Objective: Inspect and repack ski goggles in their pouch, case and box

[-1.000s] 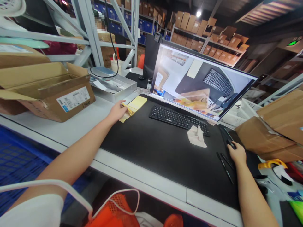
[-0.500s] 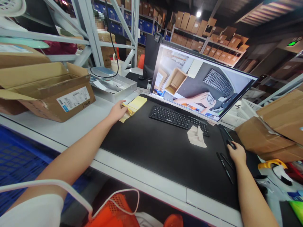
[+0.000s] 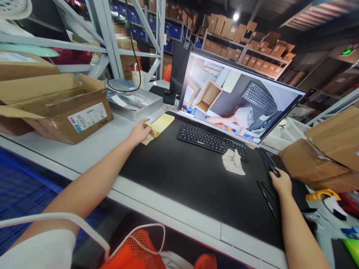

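My left hand (image 3: 140, 132) has its fingers closed on the edge of a yellow paper stack (image 3: 161, 125), at the left edge of the black desk mat (image 3: 182, 172). On the right, my right hand (image 3: 281, 181) is wrapped round a black mouse (image 3: 275, 172). A black keyboard (image 3: 209, 140) lies below the monitor (image 3: 235, 97), whose screen shows a box, a keyboard and an arm. A crumpled white tissue (image 3: 233, 162) overlaps the keyboard's right end. Two dark pens (image 3: 266, 198) rest beside my right hand.
An open cardboard box (image 3: 58, 116) and a grey tray (image 3: 137, 106) stand at the left. Cardboard boxes (image 3: 316, 164) and a tape dispenser (image 3: 327, 200) are at the right. A white cable (image 3: 70, 216) crosses in front of my left arm. A person is behind the metal frame.
On the monitor, the white object by the pictured arm has changed shape and position. Both my hands stay in place.
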`<state>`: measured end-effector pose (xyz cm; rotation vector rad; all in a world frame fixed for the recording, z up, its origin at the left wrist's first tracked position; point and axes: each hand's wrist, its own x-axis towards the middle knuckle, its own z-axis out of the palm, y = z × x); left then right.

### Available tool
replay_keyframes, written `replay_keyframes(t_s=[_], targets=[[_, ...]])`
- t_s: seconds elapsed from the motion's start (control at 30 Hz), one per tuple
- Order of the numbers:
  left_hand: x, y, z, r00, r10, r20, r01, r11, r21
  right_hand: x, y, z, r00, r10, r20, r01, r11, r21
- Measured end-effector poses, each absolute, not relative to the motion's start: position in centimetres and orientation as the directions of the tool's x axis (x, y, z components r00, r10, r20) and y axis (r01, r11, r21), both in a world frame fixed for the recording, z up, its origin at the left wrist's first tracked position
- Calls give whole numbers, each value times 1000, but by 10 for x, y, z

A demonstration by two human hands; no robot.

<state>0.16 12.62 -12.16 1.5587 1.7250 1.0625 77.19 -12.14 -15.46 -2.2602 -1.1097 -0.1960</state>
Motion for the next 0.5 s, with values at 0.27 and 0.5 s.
replay_keyframes(t_s=[0.27,0.5], targets=[[1,128,-125,-145,985,89,511,-3,860,771,-121,-154,652,665,365,745,-471,-472],[1,127,-124,-148,984,96,516,-6,857,770,-122,-154,653,674,345,743,-485,-461]])
